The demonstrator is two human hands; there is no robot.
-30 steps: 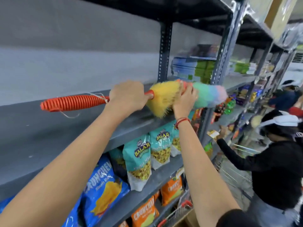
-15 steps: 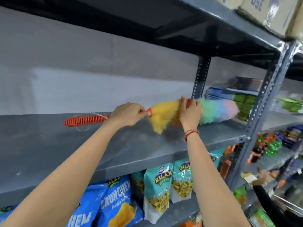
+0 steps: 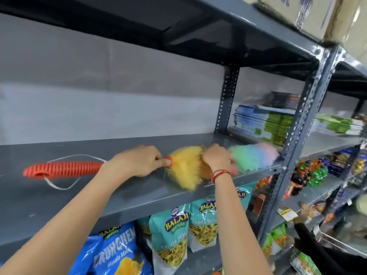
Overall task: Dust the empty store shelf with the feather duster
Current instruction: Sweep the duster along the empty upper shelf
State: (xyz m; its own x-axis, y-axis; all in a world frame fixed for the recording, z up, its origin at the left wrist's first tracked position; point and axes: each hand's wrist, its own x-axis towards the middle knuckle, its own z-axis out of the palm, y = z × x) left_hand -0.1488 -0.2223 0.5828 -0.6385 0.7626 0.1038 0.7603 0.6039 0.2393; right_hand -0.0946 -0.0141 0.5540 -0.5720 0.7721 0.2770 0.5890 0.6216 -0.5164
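Shelf (image 3: pixel 65 199) grey, bare left of handle and behind duster to back wall; front lip runs down-left to up-right. Upright post (image 3: pixel 303 124) just right of duster tip; shelf above leaves low headroom. Duster (image 3: pixel 186 167) lies on shelf, long axis roughly along it: orange handle end left, fluffy head right, tip near post. Left hand (image 3: pixel 137 161) closed on handle by yellow fluff. Right hand (image 3: pixel 215 158) clenched on head, mid-length. Snack bags (image 3: pixel 174 233) on shelf below.
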